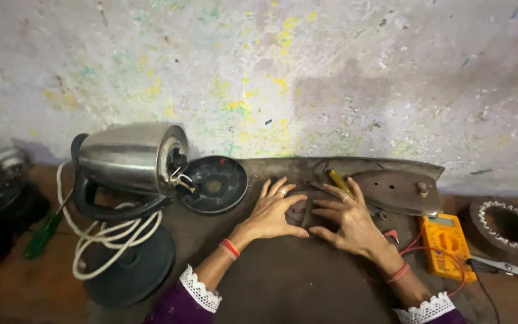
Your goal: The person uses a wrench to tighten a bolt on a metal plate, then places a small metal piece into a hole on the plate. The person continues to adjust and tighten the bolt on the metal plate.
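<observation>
My left hand [273, 210] lies flat with fingers spread on a dark worn mat [295, 282], a ring on one finger and a red bangle at the wrist. My right hand [346, 219] rests beside it, fingers spread and apart, touching the mat next to a small dark part that the hands mostly hide. Just beyond my right fingers lies a yellow-handled screwdriver [339, 181]. Neither hand holds anything. A steel electric kettle [132, 157] lies on its side to the left, its underside wires exposed.
A round black base plate [214, 185] leans by the kettle, a white cord [106, 240] coils over a black disc [133, 270]. A brown metal plate [400, 189], orange multimeter [446, 243], pliers [511, 269], a toothed ring [505, 225] and a green screwdriver [42, 235] lie around. A paint-flecked wall stands behind.
</observation>
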